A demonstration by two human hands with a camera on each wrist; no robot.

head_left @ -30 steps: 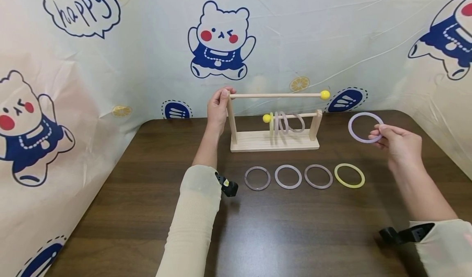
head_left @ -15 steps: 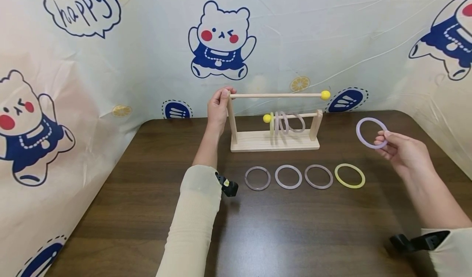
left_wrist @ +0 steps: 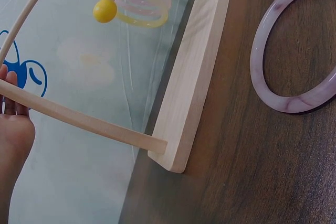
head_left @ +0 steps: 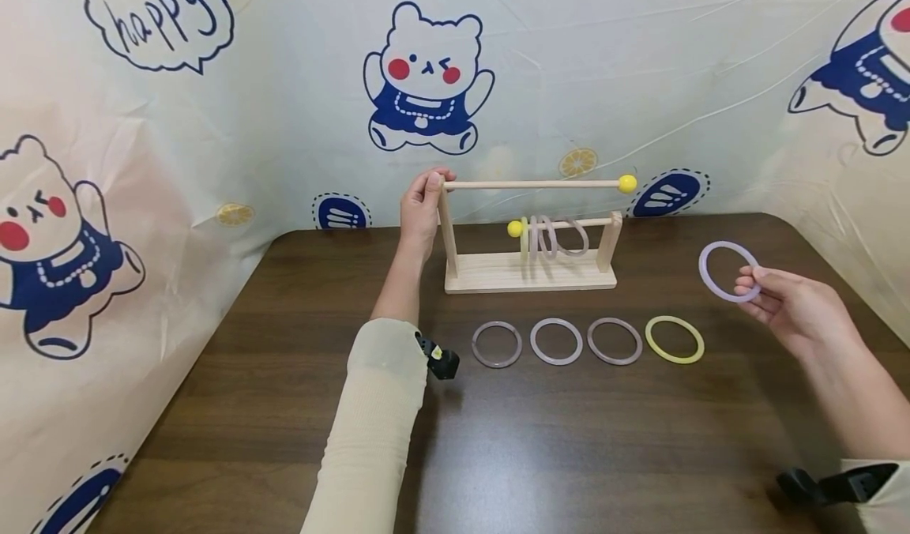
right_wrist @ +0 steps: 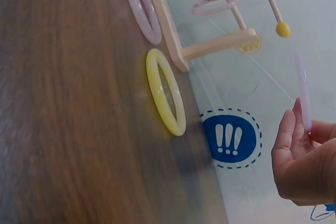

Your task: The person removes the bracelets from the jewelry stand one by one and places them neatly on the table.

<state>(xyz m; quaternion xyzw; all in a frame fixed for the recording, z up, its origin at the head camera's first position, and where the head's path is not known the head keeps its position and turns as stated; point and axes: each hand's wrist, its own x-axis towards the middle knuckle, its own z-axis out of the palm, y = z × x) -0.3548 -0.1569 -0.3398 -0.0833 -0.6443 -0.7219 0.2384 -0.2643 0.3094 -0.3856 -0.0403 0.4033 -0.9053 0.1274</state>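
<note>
One lilac ring (head_left: 704,266): my right hand (head_left: 803,309) is pinching it near the table's (head_left: 604,431) right edge; my left hand (head_left: 422,212) is gripping the wooden rack (head_left: 490,271) near the back edge.

on my feed the left hand (head_left: 421,206) grips a pale wooden rack (head_left: 529,276), the right hand (head_left: 803,309) pinches a round lilac ring (head_left: 703,265); three purplish rings (head_left: 557,362) and one yellow-green ring (head_left: 678,359) lie on a brown wooden table (head_left: 569,439).
</note>
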